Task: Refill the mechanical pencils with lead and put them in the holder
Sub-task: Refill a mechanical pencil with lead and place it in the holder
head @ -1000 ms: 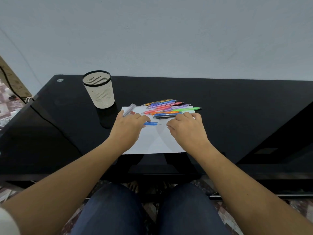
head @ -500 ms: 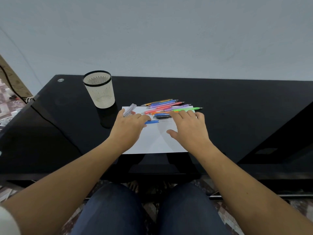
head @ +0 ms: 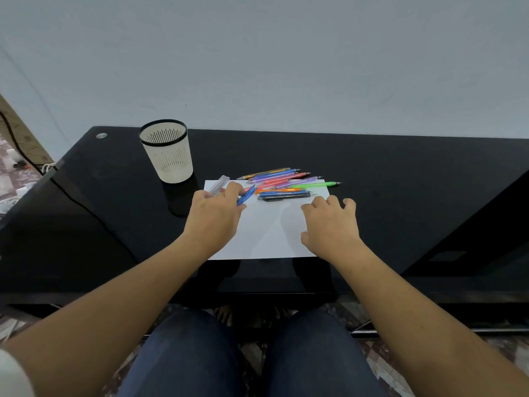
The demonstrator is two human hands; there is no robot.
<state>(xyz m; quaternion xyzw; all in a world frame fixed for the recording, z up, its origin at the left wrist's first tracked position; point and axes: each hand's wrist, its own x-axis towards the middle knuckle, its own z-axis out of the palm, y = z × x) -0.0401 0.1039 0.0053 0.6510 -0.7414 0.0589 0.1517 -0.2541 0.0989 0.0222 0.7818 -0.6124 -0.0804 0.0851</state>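
Fingers [head: 232,187] of the left hand [head: 213,216] pinch a blue pencil [head: 246,195], maybe for the far-left holder [head: 171,161]; right hand [head: 329,227] rests loose.

A glossy black desk [head: 400,173] stood against a pale grey wall [head: 286,67]. A white sheet of paper [head: 266,233] lay flat near its front edge. A small silver disc [head: 101,135], perhaps a fitting, sat at its far left corner. A dark cable [head: 17,144] trailed beyond it.
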